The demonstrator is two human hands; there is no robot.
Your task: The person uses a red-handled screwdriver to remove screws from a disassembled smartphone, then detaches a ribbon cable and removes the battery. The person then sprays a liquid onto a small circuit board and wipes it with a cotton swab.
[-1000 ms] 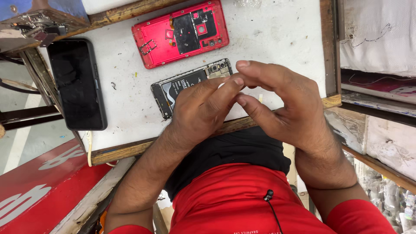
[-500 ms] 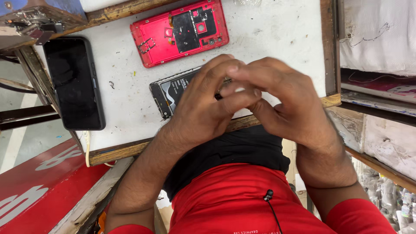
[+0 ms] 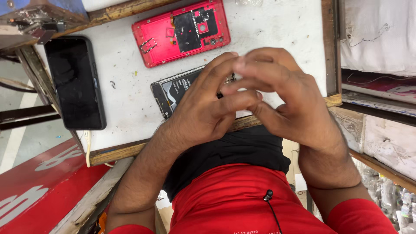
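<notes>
White worktop (image 3: 277,26), scuffed, framed in worn wood. Opened phone (image 3: 175,89), battery exposed, lies at centre, its right part hidden under both hands. Left hand (image 3: 208,110) and right hand (image 3: 290,104) meet above it, fingers curled together; whether they pinch anything cannot be told. Red back cover (image 3: 180,32) lies just beyond. Black phone (image 3: 76,82), screen dark, rests well apart at left.

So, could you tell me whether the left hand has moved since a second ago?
Yes. The left hand has slid up the table over the opened phone, covering more of it, toward the red back cover, which lies as before.
</notes>
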